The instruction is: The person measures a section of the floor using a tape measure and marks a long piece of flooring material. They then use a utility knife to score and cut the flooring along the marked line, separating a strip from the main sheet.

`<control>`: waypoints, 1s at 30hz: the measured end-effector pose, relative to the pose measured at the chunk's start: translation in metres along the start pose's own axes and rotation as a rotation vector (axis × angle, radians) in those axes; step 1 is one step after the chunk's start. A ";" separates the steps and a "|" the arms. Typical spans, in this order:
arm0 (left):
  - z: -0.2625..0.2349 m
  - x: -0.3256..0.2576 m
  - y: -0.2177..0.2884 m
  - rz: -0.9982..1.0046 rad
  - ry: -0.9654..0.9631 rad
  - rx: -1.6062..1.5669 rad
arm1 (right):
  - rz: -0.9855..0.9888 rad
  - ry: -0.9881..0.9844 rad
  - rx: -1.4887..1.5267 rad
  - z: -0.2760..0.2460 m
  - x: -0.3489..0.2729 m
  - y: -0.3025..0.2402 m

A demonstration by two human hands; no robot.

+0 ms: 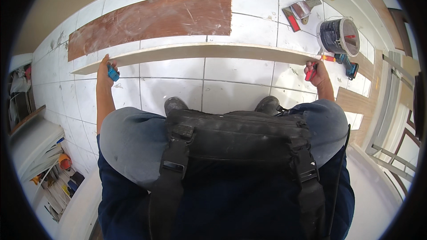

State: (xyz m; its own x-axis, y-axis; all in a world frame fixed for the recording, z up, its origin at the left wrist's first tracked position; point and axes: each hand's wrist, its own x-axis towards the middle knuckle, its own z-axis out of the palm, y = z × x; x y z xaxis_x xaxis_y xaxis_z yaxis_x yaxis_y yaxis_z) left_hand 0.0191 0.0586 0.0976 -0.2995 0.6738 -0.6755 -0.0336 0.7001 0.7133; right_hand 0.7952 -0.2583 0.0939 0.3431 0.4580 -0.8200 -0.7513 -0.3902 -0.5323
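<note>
Head view. Person crouched over a white tiled floor (240,86), both knees and 2 dark shoes at lower centre, a black strapped pack against the chest.

A long pale board (195,52) runs left to right across the tiles, standing on its long edge, just ahead of the shoes.

Left hand (106,72) at the board's left end: fingers curled shut around a small blue tool (113,73), knuckles up against the board. Whether the tool itself touches the board cannot be told.

Right hand (315,70) at the board's right end: fingers closed around a red-handled tool (311,72), hand touching the board's end. Tool tip is hidden behind the hand.

Beyond the board, flat on the tiles: 1 reddish-brown panel (151,20), scuffed with white marks, roughly parallel to the board and apart from it.

Right of the board's end: 1 bucket (339,36), dark wall, open top, something red inside. Just beside it, a blue-green power drill (348,64) lying on the floor. Farther up, a trowel (301,10) with a red piece next to it.

Left edge: shelves (53,169) holding mixed small tools, too small to sort.
</note>
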 end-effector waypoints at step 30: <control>0.107 -0.102 -0.152 -0.360 -0.501 -0.050 | -0.102 -0.071 -0.556 0.065 -0.008 0.079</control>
State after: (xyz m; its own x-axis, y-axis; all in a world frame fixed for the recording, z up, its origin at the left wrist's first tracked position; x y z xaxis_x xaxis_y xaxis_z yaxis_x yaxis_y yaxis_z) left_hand 0.1569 -0.0914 0.0380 0.2229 0.4346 -0.8726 -0.0973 0.9006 0.4237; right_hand 0.6964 -0.2404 0.0721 0.3450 0.5603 -0.7530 -0.3000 -0.6943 -0.6541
